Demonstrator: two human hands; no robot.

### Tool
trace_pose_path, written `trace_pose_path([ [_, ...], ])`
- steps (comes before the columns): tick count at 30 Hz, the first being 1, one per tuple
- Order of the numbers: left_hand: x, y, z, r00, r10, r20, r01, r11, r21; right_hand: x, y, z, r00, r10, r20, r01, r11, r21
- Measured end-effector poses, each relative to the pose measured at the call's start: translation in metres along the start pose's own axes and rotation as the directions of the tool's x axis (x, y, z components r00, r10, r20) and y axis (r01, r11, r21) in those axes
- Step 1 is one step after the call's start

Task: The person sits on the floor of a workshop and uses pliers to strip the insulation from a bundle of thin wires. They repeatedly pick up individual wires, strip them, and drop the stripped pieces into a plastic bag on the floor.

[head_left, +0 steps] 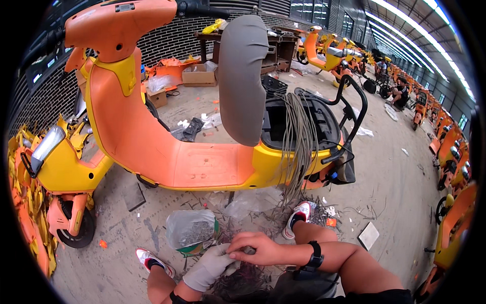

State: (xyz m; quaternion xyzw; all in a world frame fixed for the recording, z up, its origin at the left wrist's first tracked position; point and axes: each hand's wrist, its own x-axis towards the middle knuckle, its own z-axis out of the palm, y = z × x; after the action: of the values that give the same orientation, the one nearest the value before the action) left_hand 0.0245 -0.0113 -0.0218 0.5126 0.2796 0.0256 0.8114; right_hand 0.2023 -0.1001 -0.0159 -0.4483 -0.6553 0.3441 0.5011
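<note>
My left hand (208, 266), in a pale grey work glove, meets my bare right hand (260, 248) low in the middle. Both hands have their fingers drawn together. My right thumb and fingers press close to the gloved fingertips. Something small and greyish shows under the right fingers, too hidden to name. Just left of the hands stands a bucket (218, 230) with a clear plastic bag (191, 229) in it, holding many small dark grey pieces. Beyond stands an orange and yellow scooter (207, 164), its grey seat (243, 76) raised, with a bundle of grey cables (297, 134) draped over its rear.
Dark scraps (248, 281) litter the floor below my hands. A pale flat slab (368, 236) lies at right. Yellow and orange panels (30, 213) are heaped at left. Cardboard boxes (200, 77) stand behind the scooter. Rows of scooters (450, 147) line the right; a person (401, 95) crouches far off.
</note>
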Motion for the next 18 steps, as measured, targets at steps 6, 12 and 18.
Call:
trace_pose_path([
  [6,-0.002,0.000,0.005,0.996,-0.024,-0.087,0.033,0.994,0.102,0.005,-0.003,0.001,1.000,0.001,-0.005,-0.002,0.999,-0.047],
  [12,-0.002,0.010,0.006,0.995,-0.024,-0.094,0.038,0.988,0.151,0.007,0.001,0.003,1.000,0.013,0.012,-0.013,0.999,-0.040],
  [18,-0.001,-0.001,0.006,0.983,0.075,-0.165,-0.049,0.986,0.160,0.013,-0.002,0.000,0.994,0.028,0.109,-0.027,1.000,-0.006],
])
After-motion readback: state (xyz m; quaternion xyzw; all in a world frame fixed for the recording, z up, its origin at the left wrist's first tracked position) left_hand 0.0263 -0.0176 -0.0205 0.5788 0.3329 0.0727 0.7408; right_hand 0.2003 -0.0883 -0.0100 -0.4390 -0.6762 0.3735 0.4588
